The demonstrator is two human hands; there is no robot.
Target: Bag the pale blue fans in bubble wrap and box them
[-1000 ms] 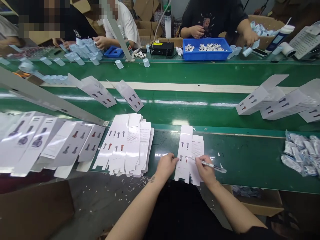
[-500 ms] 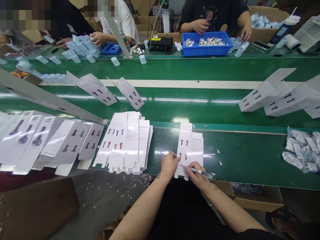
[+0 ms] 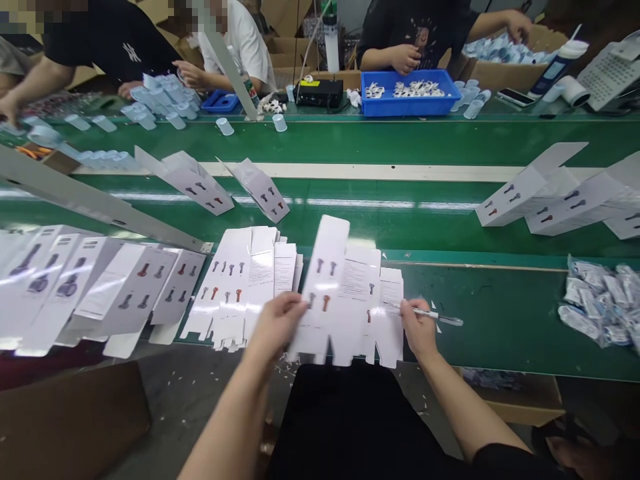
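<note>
My left hand (image 3: 277, 325) grips the left edge of a flat white printed carton (image 3: 323, 267), which is raised and slanted over the bench. It bears small pictures of handheld fans or similar devices. Under and to the right of it lies another flat carton (image 3: 391, 293), partly covered. My right hand (image 3: 420, 327) is closed around a white pen (image 3: 433, 313), its tip side over that lower carton. Left of my left hand rests a stack of flat cartons (image 3: 233, 267).
Folded-up cartons (image 3: 145, 287) stand at the left. More open boxes (image 3: 510, 197) sit on the green belt (image 3: 380, 220). Plastic-wrapped parts (image 3: 597, 300) lie at the right. Across the belt, people work beside a blue tray (image 3: 405, 107) and pale cups (image 3: 160, 97).
My left hand has moved left, lifting a carton off the one beneath. My right hand, with the pen, has shifted right. A co-worker's hand across the belt has reached into a box.
</note>
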